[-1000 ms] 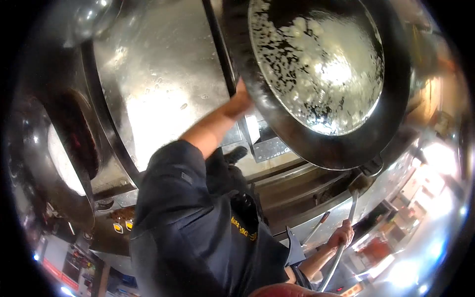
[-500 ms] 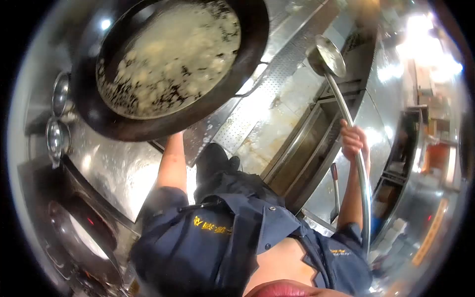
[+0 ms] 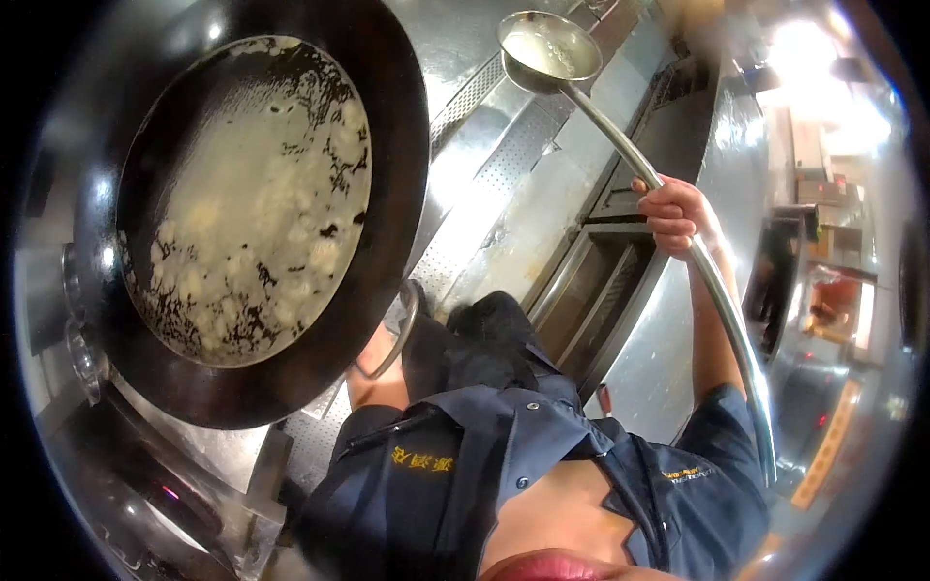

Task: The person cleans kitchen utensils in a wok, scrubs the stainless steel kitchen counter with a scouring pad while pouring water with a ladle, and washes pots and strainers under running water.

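Note:
A large dark wok [image 3: 399, 184] is held up at the left of the head view. Cloudy, pale liquid with soft whitish lumps [image 3: 257, 208] covers its inside, the dark metal showing through in patches. My left hand [image 3: 381, 351] grips the wok at its near right side, by the metal loop handle [image 3: 405, 334]; the rim hides most of its fingers. In my right hand [image 3: 678, 218], closed round the shaft, is a long-handled metal ladle [image 3: 620, 140]. The ladle's bowl is raised, right of the wok and apart from it, with some cloudy liquid inside.
A steel counter [image 3: 668, 329] runs along the right. Ahead are a perforated metal strip [image 3: 504, 165] and a tiled floor [image 3: 523, 228]. Metal bowls [image 3: 82, 358] stand at the left edge, and another dark pan [image 3: 145, 528] sits at lower left.
The wok has moved left and nearer to my body, and its loop handle has swung toward me. The ladle bowl has moved left and up, toward the wok.

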A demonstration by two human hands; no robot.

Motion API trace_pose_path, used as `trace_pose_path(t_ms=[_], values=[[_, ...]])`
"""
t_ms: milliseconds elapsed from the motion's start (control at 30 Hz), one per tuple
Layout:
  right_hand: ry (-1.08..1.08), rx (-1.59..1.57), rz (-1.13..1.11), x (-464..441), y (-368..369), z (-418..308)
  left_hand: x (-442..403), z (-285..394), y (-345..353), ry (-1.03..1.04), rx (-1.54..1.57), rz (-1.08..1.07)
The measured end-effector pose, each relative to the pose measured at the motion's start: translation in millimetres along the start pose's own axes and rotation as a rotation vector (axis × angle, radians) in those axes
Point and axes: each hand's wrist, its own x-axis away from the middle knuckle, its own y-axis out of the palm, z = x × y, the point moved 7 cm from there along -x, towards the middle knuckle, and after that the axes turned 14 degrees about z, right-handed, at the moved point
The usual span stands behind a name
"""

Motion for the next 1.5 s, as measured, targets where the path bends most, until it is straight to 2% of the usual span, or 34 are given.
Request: trace_pose_path(t_ms=[67,167,267,333,367,400,433,500,533,567,633,733,800,867,900,933,967,1000,1067,1133,1267,1333,1400,1433,1467,1500], values=[[-0.031,0.088,0.062,-18,10,-35,-6,6,16,-0.040,0.008,0.002],[-0.094,0.424,0.209,-63,7,-94,-23,24,43,-0.089,0.005,0.028],[-0.089,0.583,0.166,-114,13,-147,-48,37,72,-0.130,0.041,0.107],[0.010,0.645,0.113,-148,24,-183,-75,60,94,-0.145,0.075,0.172],[0.046,0.629,0.019,-169,33,-199,-76,91,88,-0.093,-0.246,0.170],[0.096,0.604,-0.064,-187,39,-212,-80,132,83,-0.227,0.097,0.061],[0.111,0.613,-0.088,-205,48,-229,-85,147,89,-0.264,0.017,0.049],[0.062,0.795,-0.173,-242,80,-258,-113,176,97,-0.299,-0.071,0.059],[-0.080,0.977,-0.190,-257,103,-271,-122,193,103,-0.290,-0.075,0.064],[-0.168,1.023,-0.163,-268,128,-280,-125,207,111,-0.285,-0.075,0.064],[-0.084,1.036,-0.282,-309,178,-280,-143,221,131,-0.255,-0.073,0.078],[-0.241,1.219,-0.567,-366,268,-263,-189,248,152,-0.162,-0.060,0.140],[-0.069,1.215,-0.576,-394,321,-240,-211,274,158,-0.082,-0.058,0.243],[-0.268,1.410,-0.541,-415,373,-220,-229,319,139,-0.188,-0.228,0.280],[-0.482,1.573,-0.625,-436,398,-207,-233,314,146,-0.213,-0.230,0.284],[-0.469,1.577,-0.648,-446,409,-201,-241,311,142,-0.248,-0.275,0.400],[-0.714,1.701,-0.718,-454,425,-201,-251,307,136,-0.275,-0.325,0.516],[-0.963,1.806,-0.782,-461,434,-200,-259,298,138,-0.293,-0.334,0.514],[-0.978,1.783,-0.823,-491,427,-200,-271,288,114,-0.451,-0.345,0.629],[-0.998,1.753,-0.747,-525,413,-207,-298,255,97,-0.464,-0.342,0.683],[-0.970,1.556,-0.765,-573,368,-230,-366,181,54,-0.528,-0.302,0.794],[-0.891,1.493,-0.752,-579,340,-251,-393,167,47,-0.550,-0.303,0.808],[-0.791,1.534,-0.731,-587,305,-270,-419,183,25,-0.515,-0.532,0.732],[-0.618,1.572,-0.704,-587,285,-279,-421,170,27,-0.348,-0.579,0.896],[-0.448,1.609,-0.679,-586,263,-291,-418,177,28,-0.364,-0.589,0.907],[-0.531,1.568,-0.708,-591,236,-298,-408,185,37,-0.460,-0.515,0.815]])
